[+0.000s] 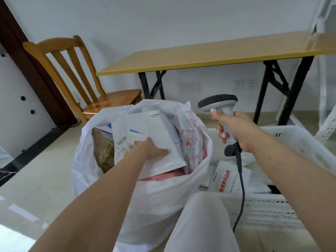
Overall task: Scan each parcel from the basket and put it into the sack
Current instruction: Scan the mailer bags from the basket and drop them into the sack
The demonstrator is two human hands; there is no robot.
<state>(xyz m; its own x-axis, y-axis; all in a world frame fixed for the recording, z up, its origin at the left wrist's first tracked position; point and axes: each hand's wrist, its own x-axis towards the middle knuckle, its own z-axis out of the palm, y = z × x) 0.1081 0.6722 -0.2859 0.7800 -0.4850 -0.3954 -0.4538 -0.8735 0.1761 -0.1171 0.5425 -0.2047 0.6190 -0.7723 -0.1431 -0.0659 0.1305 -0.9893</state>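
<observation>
my left hand [148, 148] is at centre frame, fingers curled over the near edge of a white padded parcel [145, 140], thumb lying on its face, gripping it. the parcel sits tilted in the mouth of the white sack [156, 197], label side up, with a small numbered sticker near its far edge. the sack stands open at lower centre; inside it, at the parcel's left, i see a brown wrapped item [102, 153], at its right a white bag with red print [192, 140], and below it something pink [163, 176]. my right hand [236, 131] is at centre right, fingers wrapped round the handle of a grey barcode scanner [221, 106], index finger extended up along its neck; the scanner head points toward the left of the frame, above and to the right of the sack. its black cable [241, 179] hangs down toward the lower right. the white basket [298, 140] fills the right side of the frame, touching the sack; a white parcel with red lettering [224, 180] lies in it, with others i cannot make out clearly. a wooden chair [76, 73] stands at upper left, a yellow folding table [200, 57] at upper right. a leg in pale trousers [198, 224] shows at bottom centre.
</observation>
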